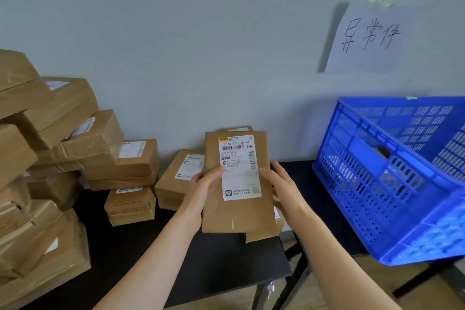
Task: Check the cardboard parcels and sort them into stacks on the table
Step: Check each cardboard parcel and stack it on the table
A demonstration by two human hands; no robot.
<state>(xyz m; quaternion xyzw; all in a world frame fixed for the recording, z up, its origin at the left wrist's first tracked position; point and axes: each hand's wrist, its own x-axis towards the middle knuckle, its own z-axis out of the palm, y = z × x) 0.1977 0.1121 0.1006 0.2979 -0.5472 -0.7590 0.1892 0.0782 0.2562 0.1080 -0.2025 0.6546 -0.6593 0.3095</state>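
- Parcel (236, 214): flat brown cardboard, held in the air above the right end of the table (226, 259), long side running away from the person, face up.
- Label (240, 166): white, with barcodes and print, stuck on the parcel's upper face, towards its right side.
- Left hand (201, 191): grips the parcel's left edge. The thumb (214, 171) lies on top, beside the label; the other fingers curl underneath and are hidden.
- Right hand (281, 184): rests against the parcel's right edge, fingers nearly straight. One fingertip touches the edge next to the label; no closed grip shows.
- Lower parcels (261, 235): at least one more lies directly below the held parcel, showing at its near right corner and far edge.
- Small stacks (137, 161): three low stacks of labelled parcels stand on the table, left of the hands.
- Pile (37, 158): a tall, loose heap of taped parcels fills the table's left end.
- Crate (377, 184): blue, perforated plastic, tilted, to the right of the table.
- Sign (370, 38): a handwritten paper sheet taped to the wall above the crate.
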